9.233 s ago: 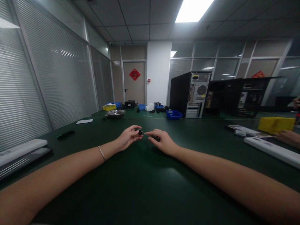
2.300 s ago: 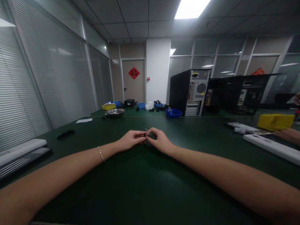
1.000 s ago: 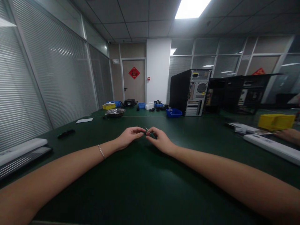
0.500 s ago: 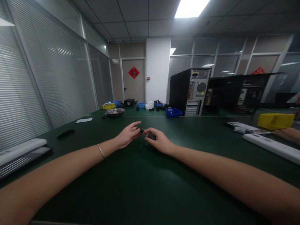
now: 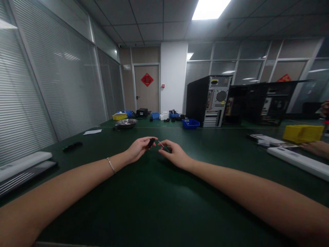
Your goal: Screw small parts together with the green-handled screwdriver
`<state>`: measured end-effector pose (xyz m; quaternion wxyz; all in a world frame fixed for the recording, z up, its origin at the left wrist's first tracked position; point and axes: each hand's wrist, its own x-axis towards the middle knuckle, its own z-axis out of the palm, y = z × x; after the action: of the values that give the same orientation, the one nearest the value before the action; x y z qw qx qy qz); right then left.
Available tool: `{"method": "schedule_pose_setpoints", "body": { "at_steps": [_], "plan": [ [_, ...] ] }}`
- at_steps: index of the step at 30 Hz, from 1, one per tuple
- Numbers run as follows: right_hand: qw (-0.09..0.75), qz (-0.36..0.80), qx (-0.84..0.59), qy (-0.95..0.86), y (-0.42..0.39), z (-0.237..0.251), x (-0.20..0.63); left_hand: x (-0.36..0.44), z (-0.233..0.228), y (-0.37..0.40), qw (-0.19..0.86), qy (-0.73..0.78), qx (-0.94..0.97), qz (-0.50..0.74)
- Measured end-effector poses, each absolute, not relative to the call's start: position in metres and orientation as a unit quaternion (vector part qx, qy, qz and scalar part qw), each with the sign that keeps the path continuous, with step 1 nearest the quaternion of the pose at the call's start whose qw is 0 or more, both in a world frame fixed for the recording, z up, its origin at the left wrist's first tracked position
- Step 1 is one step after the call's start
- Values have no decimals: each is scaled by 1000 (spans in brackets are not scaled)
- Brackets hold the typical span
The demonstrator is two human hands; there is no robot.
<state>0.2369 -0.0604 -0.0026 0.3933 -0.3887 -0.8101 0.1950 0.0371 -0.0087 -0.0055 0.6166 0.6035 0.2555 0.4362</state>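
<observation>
Both of my forearms stretch out over a dark green table (image 5: 154, 206). My left hand (image 5: 138, 149), with a thin bracelet at the wrist, pinches a small black part (image 5: 151, 142) between thumb and fingers. Just to its right, my right hand (image 5: 173, 153) grips a small screwdriver (image 5: 164, 146) with a dark handle; its thin metal tip points up-left toward the black part. A small gap separates the tip from the part. The two hands are close together but not touching.
A white keyboard (image 5: 23, 164) lies at the left, a black object (image 5: 72, 146) beyond it. At the right are another white keyboard (image 5: 298, 161), a yellow bin (image 5: 302, 133) and another person's hand (image 5: 315, 147). Computer towers (image 5: 208, 101), blue bins (image 5: 190, 124) and a metal bowl (image 5: 125, 123) stand at the far end.
Half a second ago the screwdriver tip met the black part; now my left hand has turned the part and drawn it slightly away from the tip. My arms stay where they were.
</observation>
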Motion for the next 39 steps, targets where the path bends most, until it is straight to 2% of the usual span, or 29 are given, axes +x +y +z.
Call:
{"method": "schedule_pose_setpoints", "body": {
  "at_steps": [9,18,25,31,39],
  "plan": [
    [396,215,-380,-808,-61,-2,237,40,2,-15,567,272,660,410],
    [425,198,-380,-797,-57,2,245,41,5,-20,576,290,666,375],
    [414,258,-389,-782,-56,7,244,38,9,-20,547,301,696,354],
    [414,329,-387,-755,-58,15,240,37,17,-22,561,285,687,362],
    [421,363,-368,-745,-52,14,232,30,21,-22,569,282,685,358]
  ]
}}
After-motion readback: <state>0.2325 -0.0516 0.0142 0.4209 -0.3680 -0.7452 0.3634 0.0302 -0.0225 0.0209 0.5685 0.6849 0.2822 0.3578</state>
